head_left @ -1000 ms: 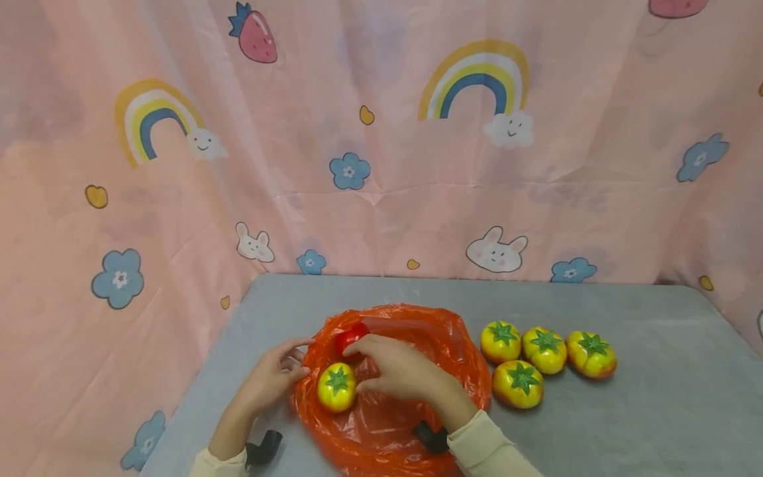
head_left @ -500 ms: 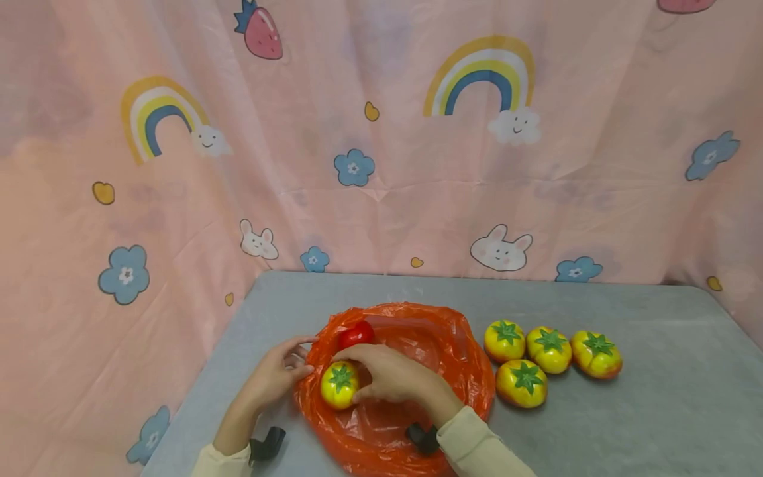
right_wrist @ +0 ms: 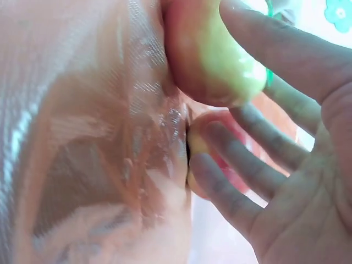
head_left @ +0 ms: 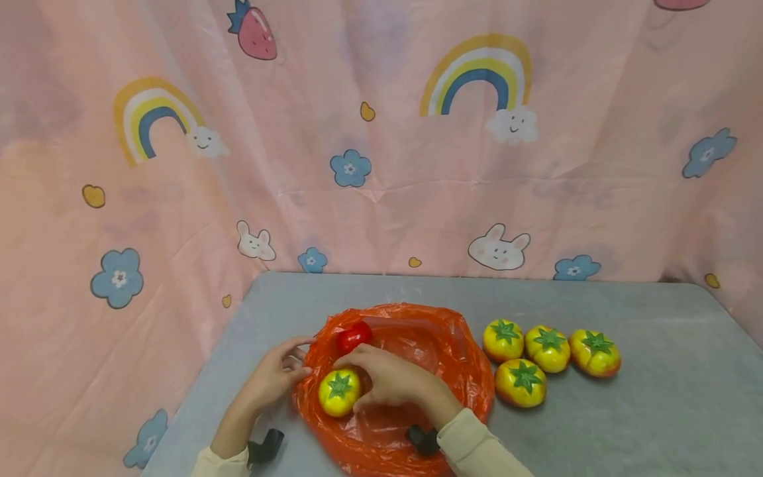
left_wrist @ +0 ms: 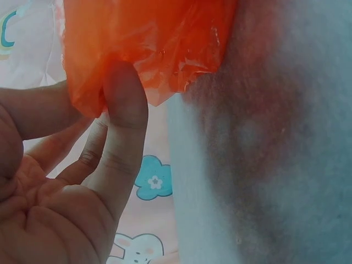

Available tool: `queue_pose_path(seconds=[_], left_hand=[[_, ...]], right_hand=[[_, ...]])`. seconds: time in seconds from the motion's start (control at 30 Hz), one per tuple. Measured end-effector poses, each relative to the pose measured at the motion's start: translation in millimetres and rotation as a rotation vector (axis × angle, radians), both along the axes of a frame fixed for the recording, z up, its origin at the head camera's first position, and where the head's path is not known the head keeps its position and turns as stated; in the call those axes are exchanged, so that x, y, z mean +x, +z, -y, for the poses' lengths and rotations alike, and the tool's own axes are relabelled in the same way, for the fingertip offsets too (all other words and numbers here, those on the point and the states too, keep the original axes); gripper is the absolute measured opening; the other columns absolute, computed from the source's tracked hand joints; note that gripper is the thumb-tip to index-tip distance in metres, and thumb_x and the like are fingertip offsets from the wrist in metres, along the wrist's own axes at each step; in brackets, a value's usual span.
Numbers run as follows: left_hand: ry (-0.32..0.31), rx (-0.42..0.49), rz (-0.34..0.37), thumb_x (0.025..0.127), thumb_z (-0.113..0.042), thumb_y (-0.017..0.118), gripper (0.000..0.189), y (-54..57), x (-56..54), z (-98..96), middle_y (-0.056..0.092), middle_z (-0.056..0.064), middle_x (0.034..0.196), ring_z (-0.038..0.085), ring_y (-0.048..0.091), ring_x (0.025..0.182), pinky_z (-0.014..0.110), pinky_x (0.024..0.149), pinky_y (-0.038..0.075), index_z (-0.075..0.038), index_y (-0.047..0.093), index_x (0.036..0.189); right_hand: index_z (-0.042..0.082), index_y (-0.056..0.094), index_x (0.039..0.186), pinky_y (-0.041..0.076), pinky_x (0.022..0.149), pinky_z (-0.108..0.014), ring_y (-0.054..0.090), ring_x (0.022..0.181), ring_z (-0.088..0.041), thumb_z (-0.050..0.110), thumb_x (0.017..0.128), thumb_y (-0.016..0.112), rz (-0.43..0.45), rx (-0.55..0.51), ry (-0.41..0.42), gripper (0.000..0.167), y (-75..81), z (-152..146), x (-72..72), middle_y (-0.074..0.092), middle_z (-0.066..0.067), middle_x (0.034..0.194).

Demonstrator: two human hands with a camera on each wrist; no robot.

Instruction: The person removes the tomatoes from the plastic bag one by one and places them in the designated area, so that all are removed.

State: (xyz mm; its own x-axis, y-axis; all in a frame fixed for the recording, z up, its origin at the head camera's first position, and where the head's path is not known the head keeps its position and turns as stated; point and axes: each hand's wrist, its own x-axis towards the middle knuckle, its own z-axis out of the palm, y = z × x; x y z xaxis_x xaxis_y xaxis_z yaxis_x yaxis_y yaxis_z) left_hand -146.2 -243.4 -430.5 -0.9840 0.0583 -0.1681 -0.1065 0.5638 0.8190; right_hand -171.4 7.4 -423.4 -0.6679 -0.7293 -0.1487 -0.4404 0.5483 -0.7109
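Observation:
My left hand (head_left: 274,372) pinches the rim of the orange-red plastic bag (head_left: 411,424) between thumb and index finger, clearest in the left wrist view. The bag lies spread open on the table. Inside it, at the left, sits a yellow toy fruit (head_left: 339,393) with a green star-shaped leaf top; a shiny red toy fruit (head_left: 354,337) lies just behind. My right hand (head_left: 393,377) is over the bag, thumb and fingers spread beside the yellow fruit (right_wrist: 214,55). In the right wrist view the fingers look loosely extended, and part of the red fruit (right_wrist: 212,148) shows behind them.
Several more yellow toy fruits (head_left: 521,383) with green leaf tops stand grouped on the grey table (head_left: 656,411), right of the bag. A pink patterned curtain (head_left: 411,218) hangs behind and to the left. Black wrist devices (head_left: 266,446) sit at both sleeves.
My right hand has shifted from the red fruit toward the yellow one, uncovering more of the red fruit. The yellow fruit has moved slightly. My left hand stays at the bag's rim.

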Motion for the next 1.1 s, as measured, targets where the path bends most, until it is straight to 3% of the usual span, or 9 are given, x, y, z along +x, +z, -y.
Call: queue_pose_path(seconds=[0.17,0.73,1.1], left_hand=[[-0.001,0.002,0.002,0.089,0.001,0.068,0.050,0.2,0.4,-0.1,0.064,0.009,0.104,0.018,0.062,0.082,0.028,0.072,0.055,-0.017,0.059,0.134],[-0.011,-0.005,-0.016,0.088,0.002,0.067,0.050,0.5,1.4,-0.8,0.063,0.010,0.104,0.018,0.062,0.082,0.026,0.070,0.054,-0.016,0.059,0.134],[0.024,0.006,-0.003,0.088,0.003,0.068,0.050,1.4,1.9,-1.7,0.063,0.008,0.103,0.018,0.062,0.082,0.028,0.071,0.055,-0.018,0.061,0.133]], right_hand=[[0.039,0.056,0.133,0.048,0.106,-0.045,0.053,0.123,-0.010,0.029,0.078,0.084,0.006,-0.019,0.017,0.062,-3.9,4,1.1,0.056,0.016,0.136],[0.038,0.057,0.130,0.053,0.098,-0.041,0.055,0.107,-0.007,0.031,0.074,0.087,0.024,-0.001,-0.041,0.064,-12.1,13,5.8,0.056,0.014,0.129],[0.036,0.059,0.126,0.053,0.095,-0.040,0.053,0.106,-0.007,0.033,0.073,0.088,0.036,-0.055,-0.076,0.061,-9.8,8,6.1,0.057,0.015,0.125]])
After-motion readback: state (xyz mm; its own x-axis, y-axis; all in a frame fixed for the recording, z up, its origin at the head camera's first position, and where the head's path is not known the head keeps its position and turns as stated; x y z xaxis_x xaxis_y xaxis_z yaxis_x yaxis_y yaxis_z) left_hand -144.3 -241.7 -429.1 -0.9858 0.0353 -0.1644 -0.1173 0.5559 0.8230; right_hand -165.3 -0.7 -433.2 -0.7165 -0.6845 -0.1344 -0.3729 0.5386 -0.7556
